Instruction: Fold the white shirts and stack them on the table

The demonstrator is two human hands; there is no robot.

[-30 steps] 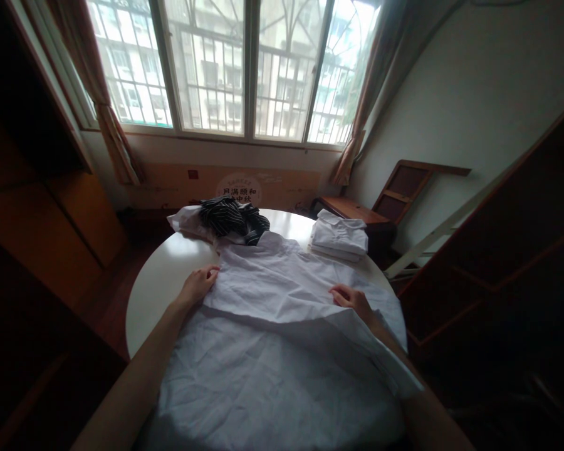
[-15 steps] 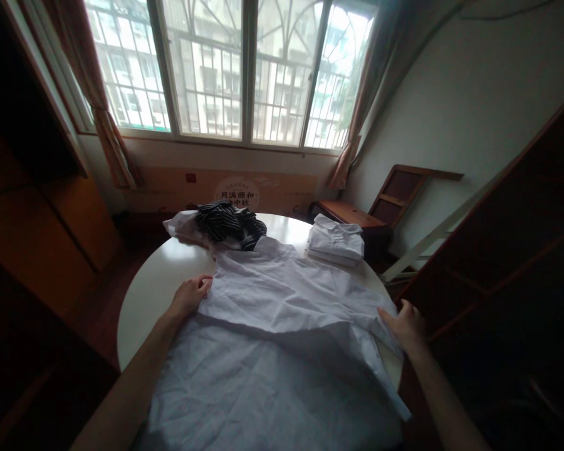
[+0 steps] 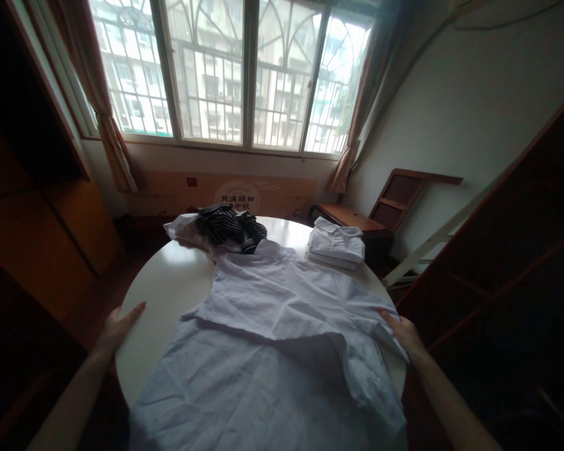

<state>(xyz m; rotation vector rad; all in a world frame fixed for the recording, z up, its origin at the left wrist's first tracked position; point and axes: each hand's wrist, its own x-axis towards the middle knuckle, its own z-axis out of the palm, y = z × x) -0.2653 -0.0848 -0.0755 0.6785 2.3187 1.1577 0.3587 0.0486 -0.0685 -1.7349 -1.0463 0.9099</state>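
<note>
A white shirt (image 3: 272,300) lies spread over the round white table (image 3: 162,288), its upper part folded over the wide lower part near me. At the table's left rim, my left hand (image 3: 120,329) grips the edge, thumb on top and the other fingers out of sight; it is apart from the shirt. My right hand (image 3: 403,332) is closed at the right rim, its thumb pressing on the shirt's sleeve; its other fingers are mostly hidden.
A neat stack of folded white clothes (image 3: 336,243) stands at the table's back right. Crumpled black striped cloth (image 3: 230,227) lies at the back left beside a white bundle (image 3: 181,228). Beyond are a wooden chair (image 3: 395,197) and a barred window (image 3: 244,75).
My left hand has let go of the shirt's left side and moved left to the table rim. My right hand stays by the sleeve, and the cloth near it has shifted.
</note>
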